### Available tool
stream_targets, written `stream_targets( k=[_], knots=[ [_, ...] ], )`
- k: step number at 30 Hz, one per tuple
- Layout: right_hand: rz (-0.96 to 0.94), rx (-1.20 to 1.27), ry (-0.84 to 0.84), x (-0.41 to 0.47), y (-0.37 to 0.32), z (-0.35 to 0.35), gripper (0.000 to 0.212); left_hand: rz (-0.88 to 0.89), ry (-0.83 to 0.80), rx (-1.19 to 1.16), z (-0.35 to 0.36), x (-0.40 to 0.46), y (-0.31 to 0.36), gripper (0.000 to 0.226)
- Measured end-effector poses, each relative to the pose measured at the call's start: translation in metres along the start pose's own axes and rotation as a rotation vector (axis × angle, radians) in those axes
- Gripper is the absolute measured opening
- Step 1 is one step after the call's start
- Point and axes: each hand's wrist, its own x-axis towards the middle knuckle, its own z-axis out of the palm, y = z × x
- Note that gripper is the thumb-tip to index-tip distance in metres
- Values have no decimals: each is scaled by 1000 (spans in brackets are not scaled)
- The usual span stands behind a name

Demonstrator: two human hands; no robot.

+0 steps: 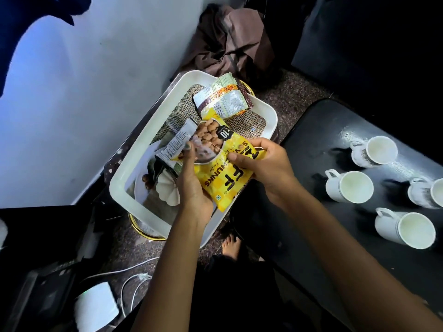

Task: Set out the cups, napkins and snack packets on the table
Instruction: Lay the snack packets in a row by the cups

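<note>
Both my hands hold a yellow soya chunks packet [221,171] over a white tray [119,180]. My left hand [191,188] grips its lower left side, with a small grey sachet [177,142] against the fingertips. My right hand [261,161] pinches the packet's right edge. Another snack packet [221,98], green and white, lies at the tray's far end. A folded white napkin [167,190] sits in the tray beside my left hand. Several white cups stand on the black table [318,130] to the right, the nearest being a cup [347,186] with its handle to the left.
The tray rests on a gold-rimmed stand [143,230] on the speckled floor, against a white wall. Brown cloth [230,41] lies behind the tray. Cables and a white box [96,305] lie at the lower left. A bare foot [231,245] shows beneath the tray.
</note>
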Motion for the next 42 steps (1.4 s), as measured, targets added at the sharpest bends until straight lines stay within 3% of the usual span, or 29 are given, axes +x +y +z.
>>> stream_targets(
  k=[4, 8, 11, 16, 24, 26, 31, 35, 38, 42],
  knots=[
    [24, 88, 57, -9, 8, -2, 39, -83, 63, -30, 1, 4, -2, 53],
    [28, 15, -31, -14, 2, -9, 42, -54, 179, 45, -3, 6, -4, 52],
    [81, 75, -99, -18, -7, -13, 45, 30, 146, 80, -3, 3, -4, 49],
    [70, 124, 40, -19, -7, -18, 17, -26, -31, 93, 0, -4, -6, 54],
    [89, 139, 62, -23, -3, -20, 15, -102, 66, 83, 0, 0, -8, 45],
    [67, 174, 59, -23, -4, -18, 21, -111, 84, 38, 2, 0, -9, 47],
    [87, 336, 69, -29, 2, -20, 66, -70, 95, -128, 6, -5, -7, 49],
    [178, 345, 2, -43, 18, -13, 51, -88, -7, -167, 14, -14, -16, 49],
    [153, 379, 119, -42, 20, -18, 30, -104, -54, -144, 13, -18, -17, 35],
    [92, 311, 79, -36, 10, -41, 32, -119, -163, -80, -3, -12, -7, 33]
  ],
)
